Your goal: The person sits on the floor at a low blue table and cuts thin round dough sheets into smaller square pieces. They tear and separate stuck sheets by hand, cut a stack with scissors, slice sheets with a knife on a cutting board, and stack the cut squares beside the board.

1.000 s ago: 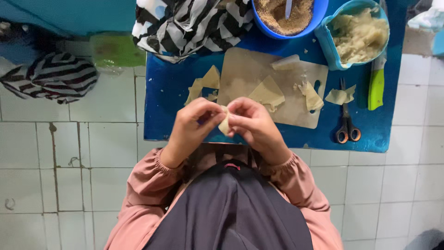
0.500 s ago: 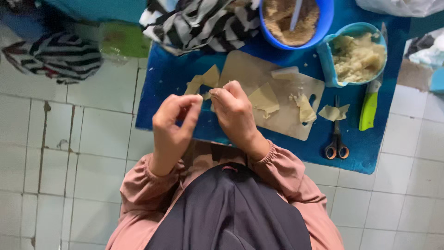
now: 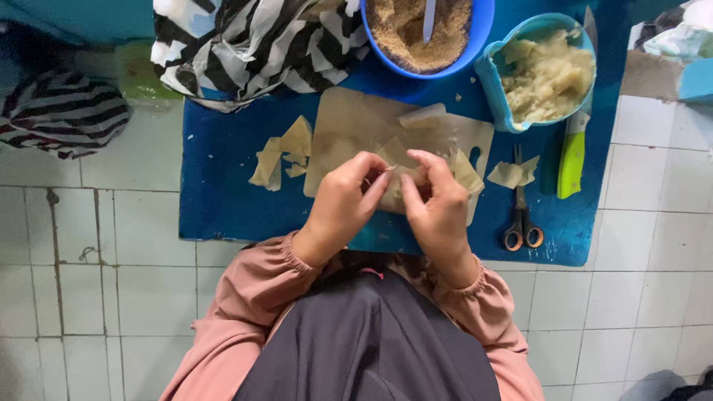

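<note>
Seated on a white tiled floor (image 3: pixel 111 245), a person in pink sleeves works a thin, pale beige pastry wrapper (image 3: pixel 396 180) between both hands above a tan cutting board (image 3: pixel 349 122) laid on a blue mat (image 3: pixel 223 193). The left hand (image 3: pixel 342 204) and right hand (image 3: pixel 438 208) meet fingertip to fingertip, each grip pressed together and pinching an edge of the wrapper, which sits directly between the two grips and is partly hidden by the fingers.

The work appears to be midway: whether filling is already inside the wrapper cannot be told. Just beyond the grips, more loose wrappers (image 3: pixel 464 172) lie on the board, and to the left of the left grip a small heap of folded beige pieces (image 3: pixel 282 152) rests on the mat, seemingly done. Farther ahead and to the right, a light blue tub of pale mashed filling (image 3: pixel 546 74) and a blue bowl of brown crumbs (image 3: pixel 423 30) stand well stocked, suggesting much is left. Orange-handled scissors (image 3: pixel 522 215) and a green-handled knife (image 3: pixel 572 160) lie to the right of the right grip.
</note>
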